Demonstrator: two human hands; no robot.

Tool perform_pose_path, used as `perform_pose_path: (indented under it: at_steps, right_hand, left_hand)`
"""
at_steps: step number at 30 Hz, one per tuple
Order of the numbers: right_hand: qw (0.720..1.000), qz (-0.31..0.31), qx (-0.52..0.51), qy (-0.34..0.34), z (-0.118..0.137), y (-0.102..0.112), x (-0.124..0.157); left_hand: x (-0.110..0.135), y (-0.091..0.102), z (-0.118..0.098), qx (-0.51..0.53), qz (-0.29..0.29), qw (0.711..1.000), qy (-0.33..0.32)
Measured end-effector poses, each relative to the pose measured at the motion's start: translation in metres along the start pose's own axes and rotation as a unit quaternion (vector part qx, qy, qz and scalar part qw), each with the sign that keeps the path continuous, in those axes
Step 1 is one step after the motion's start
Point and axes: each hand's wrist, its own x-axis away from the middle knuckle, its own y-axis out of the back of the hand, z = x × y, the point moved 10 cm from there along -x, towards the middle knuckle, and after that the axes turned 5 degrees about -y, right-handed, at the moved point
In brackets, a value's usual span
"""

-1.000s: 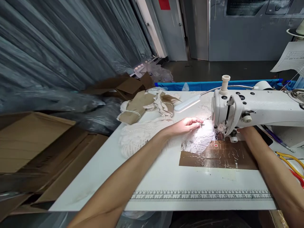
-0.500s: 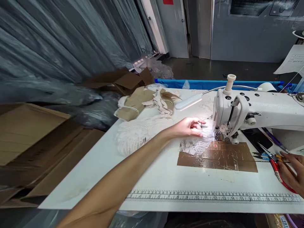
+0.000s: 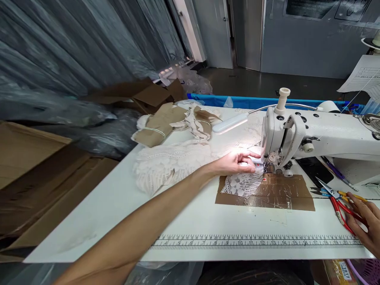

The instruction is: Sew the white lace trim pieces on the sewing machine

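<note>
My left hand reaches across the white table and lies with its fingers pressed on white lace fabric, right beside the needle of the white sewing machine. The lace runs from a bunched heap on the left over a brown taped patch. My right hand is at the table's right edge, fingers curled over the handles of red and yellow scissors.
A lamp head on a flexible arm lights the needle area. Bundles of tan and white trims lie at the table's back. A printed ruler runs along the front edge. Cardboard boxes stand on the left.
My right hand left the machine and moved to the scissors at the right edge. My left hand slid a little closer to the needle on the lace.
</note>
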Motion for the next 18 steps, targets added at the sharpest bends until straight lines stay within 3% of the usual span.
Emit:
perform_pose_path:
  at_steps: [3,7,9,11,15,18]
  right_hand:
    - [0.998,0.027,-0.031,0.053,0.028,0.004,-0.015]
    - [0.985,0.006,-0.069,0.157,0.099,0.006,-0.047]
    - [0.978,0.028,-0.047,0.201,0.138,-0.006,-0.064]
    - [0.977,0.063,0.004,0.203,0.166,-0.02,-0.081]
    - [0.968,0.154,0.075,0.183,0.191,-0.044,-0.101]
    - [0.964,0.173,0.075,0.186,0.197,-0.048,-0.104]
  left_hand:
    - [-0.001,-0.003,-0.003,0.007,0.008,1.0,-0.004]
    - [-0.002,-0.006,-0.002,0.023,0.02,1.0,0.0]
    - [-0.003,-0.007,0.001,0.033,0.019,0.999,0.007]
    - [-0.002,-0.007,0.003,0.04,0.017,0.999,0.014]
    - [0.0,-0.006,0.006,0.052,0.005,0.998,0.026]
    - [0.001,-0.005,0.009,0.057,-0.004,0.998,0.033]
